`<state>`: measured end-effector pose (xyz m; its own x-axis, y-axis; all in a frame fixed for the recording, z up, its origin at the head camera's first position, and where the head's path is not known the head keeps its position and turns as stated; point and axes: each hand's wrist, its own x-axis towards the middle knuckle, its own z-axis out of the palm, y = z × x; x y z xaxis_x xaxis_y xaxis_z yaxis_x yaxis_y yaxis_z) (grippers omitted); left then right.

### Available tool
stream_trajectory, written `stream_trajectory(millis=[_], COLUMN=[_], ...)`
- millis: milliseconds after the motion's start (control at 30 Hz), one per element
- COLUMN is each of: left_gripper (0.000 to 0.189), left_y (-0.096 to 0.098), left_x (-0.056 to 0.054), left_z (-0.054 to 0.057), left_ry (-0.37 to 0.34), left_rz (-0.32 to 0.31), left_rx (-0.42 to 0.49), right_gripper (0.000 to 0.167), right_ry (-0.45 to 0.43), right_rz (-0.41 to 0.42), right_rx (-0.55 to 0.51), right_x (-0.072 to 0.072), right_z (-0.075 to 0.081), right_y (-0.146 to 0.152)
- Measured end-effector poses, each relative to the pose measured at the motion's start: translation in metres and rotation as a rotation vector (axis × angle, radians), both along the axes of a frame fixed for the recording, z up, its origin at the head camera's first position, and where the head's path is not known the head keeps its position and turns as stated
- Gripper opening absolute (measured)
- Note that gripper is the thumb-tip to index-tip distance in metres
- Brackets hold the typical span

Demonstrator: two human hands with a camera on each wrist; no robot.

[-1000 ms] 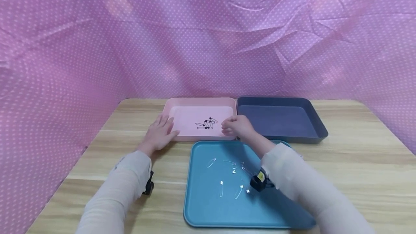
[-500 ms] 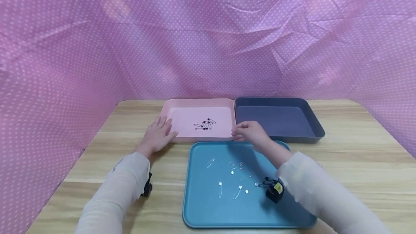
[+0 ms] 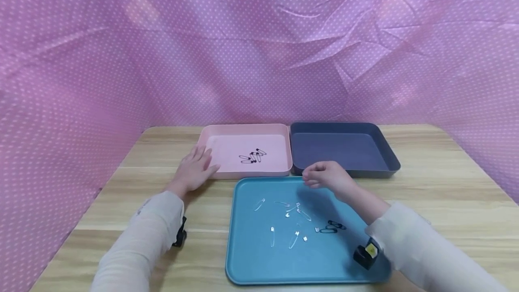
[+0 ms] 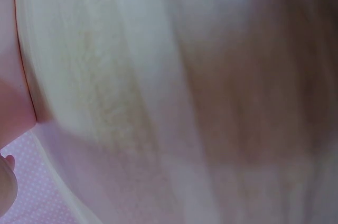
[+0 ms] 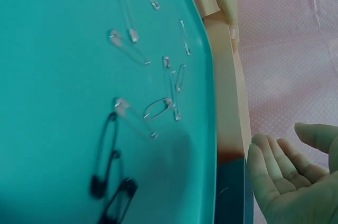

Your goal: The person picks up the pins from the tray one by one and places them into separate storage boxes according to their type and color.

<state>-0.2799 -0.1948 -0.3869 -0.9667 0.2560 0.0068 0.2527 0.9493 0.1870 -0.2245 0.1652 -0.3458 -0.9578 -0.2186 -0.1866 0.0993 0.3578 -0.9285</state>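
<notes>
My left hand rests with spread fingers at the left front edge of the pink tray. Inside that tray lies a cluster of several black safety pins. My right hand hovers over the back edge of the teal tray; in the right wrist view its fingers are loosely extended, thumb apart, holding nothing. Silver safety pins lie scattered across the teal tray. To their right is a small group of black safety pins, partly cut off by the right wrist view's lower edge.
A dark blue tray stands right of the pink one, both behind the teal tray. All sit on a wooden table. Pink dotted cloth hangs behind and at the sides. The left wrist view shows mostly blurred tabletop.
My right hand has moved from above the pink tray's right side rightward and back toward the teal tray. The black pins there have come into fuller view. My left hand stays put.
</notes>
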Motion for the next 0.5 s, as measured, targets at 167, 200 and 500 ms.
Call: stream_trajectory(millis=[167, 200, 500], left_gripper=[0.067, 0.067, 0.068], left_y=[-0.002, -0.002, -0.002], left_x=[-0.002, -0.002, -0.003], left_z=[-0.002, -0.002, -0.004], left_ry=[-0.001, -0.002, -0.009], left_rz=[0.000, -0.001, -0.002], left_rx=[-0.006, -0.004, 0.000], right_gripper=[0.028, 0.029, 0.032], right_ry=[-0.012, -0.014, -0.021], right_rz=[0.036, 0.043, 0.086], right_rx=[-0.012, -0.011, 0.024], right_x=[0.008, 0.010, 0.020], right_z=[-0.005, -0.007, -0.016], right_y=[0.011, 0.013, 0.033])
